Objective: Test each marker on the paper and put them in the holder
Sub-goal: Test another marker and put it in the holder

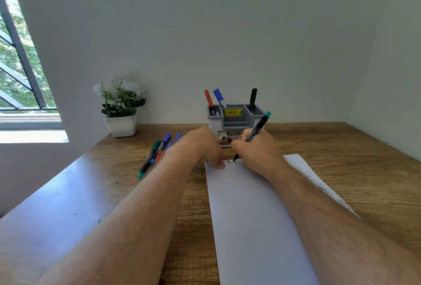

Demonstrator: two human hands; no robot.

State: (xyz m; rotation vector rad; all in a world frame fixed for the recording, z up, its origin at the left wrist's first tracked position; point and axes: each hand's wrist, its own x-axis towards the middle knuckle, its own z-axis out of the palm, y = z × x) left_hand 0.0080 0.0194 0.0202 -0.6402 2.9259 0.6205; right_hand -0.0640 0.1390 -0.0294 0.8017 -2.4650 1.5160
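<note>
My right hand (256,155) grips a green marker (255,132), its tip touching the far end of the white paper (250,216) where small scribbles show. My left hand (200,148) rests with curled fingers on the paper's far left corner; whether it holds the cap is hidden. The grey holder (235,118) stands behind both hands, with a red marker (208,98), a blue marker (219,96) and a black marker (252,98) upright in it. Several loose markers (157,150), green, blue and red, lie on the table left of my left hand.
A white pot of white flowers (121,107) stands at the back left against the wall. The wooden table (341,170) ends at the wall behind the holder. A window (20,68) is at the far left.
</note>
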